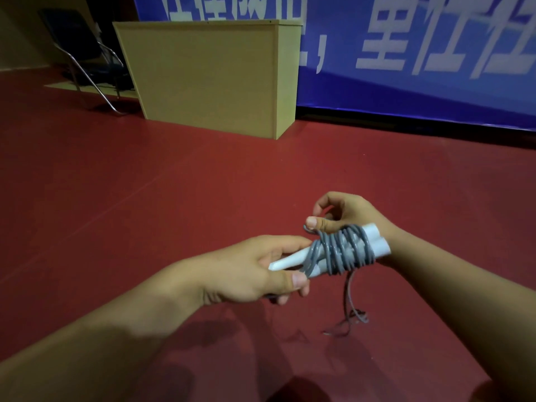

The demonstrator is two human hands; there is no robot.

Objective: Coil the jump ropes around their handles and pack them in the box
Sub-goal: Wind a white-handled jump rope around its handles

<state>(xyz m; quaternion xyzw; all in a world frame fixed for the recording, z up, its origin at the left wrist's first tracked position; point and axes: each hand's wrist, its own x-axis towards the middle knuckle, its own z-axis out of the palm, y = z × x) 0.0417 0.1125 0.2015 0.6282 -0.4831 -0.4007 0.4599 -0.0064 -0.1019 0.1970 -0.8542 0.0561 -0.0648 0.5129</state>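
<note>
Above the red floor (145,175), my left hand (252,271) clamps the narrow ends of the two white handles (377,242), while my right hand (348,213) pinches the grey rope (339,250) at the bundle's top between thumb and curled fingers. Most is wound; a loose tail (351,311) dangles. Should that pinch slacken, I judge the coils would spring loose. No packing box identifiable.

grey rope (338,250) coiled round white handles (374,242), both hands on it

Red floor (145,184), blue banner (406,91)
</note>
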